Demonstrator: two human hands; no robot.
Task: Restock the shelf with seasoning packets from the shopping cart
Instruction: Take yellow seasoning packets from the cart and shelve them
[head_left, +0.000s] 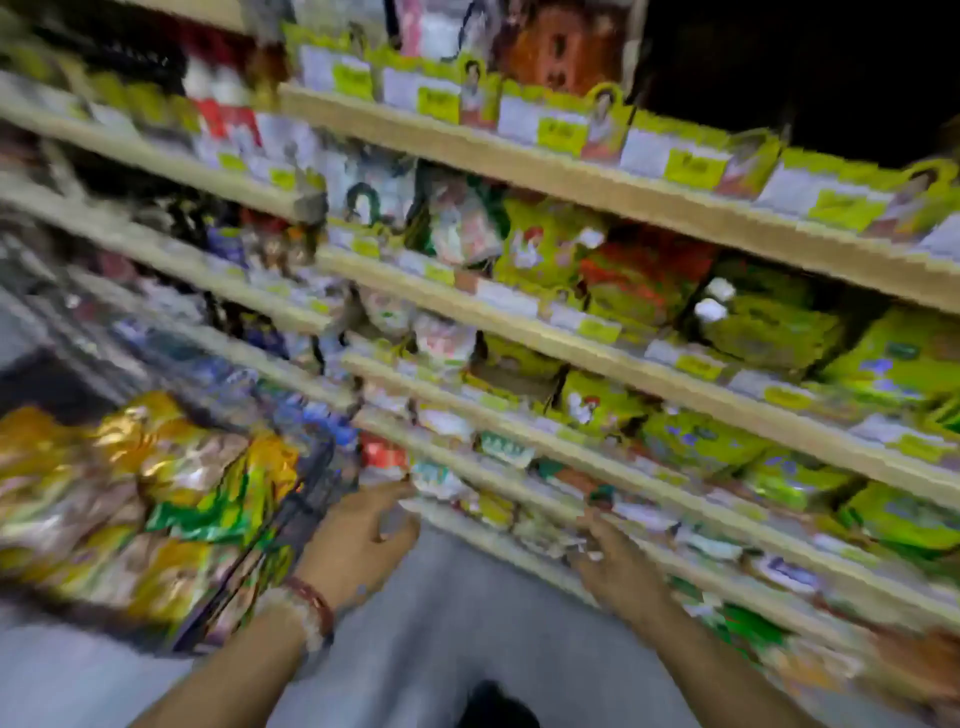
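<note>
We see both hands low in front of a beige multi-tier store shelf (597, 358) stocked with green, yellow and white pouches. The left hand (366, 530), its wrist ringed by a red-and-white bead bracelet (306, 613), sits beside the dark wire shopping cart (306, 499); its fingers look loosely curled, and a grey smear at the palm may or may not be a held item, so we cannot tell the state of its grip. The right hand (615, 561) reaches to the lowest shelf edge, fingers spread wide over the small white and green seasoning packets (524, 525) lying there. More stock, glossy gold, silver and green foil seasoning bags (156, 493), is heaped in the cart at left, not yet shelved.

Risks, as we judge them: the lower-tier packets lie loose and overlapping near the lip, so a sweep of the spread right hand could push some onto the grey floor (447, 613). The slick foil bags, piled high, could slide out when one is pulled.

Motion blur softens everything. Labels, price tags and fingertip contact are unreadable, the cart's far side is cut off at the left edge, and the shelf backs are in shadow.
</note>
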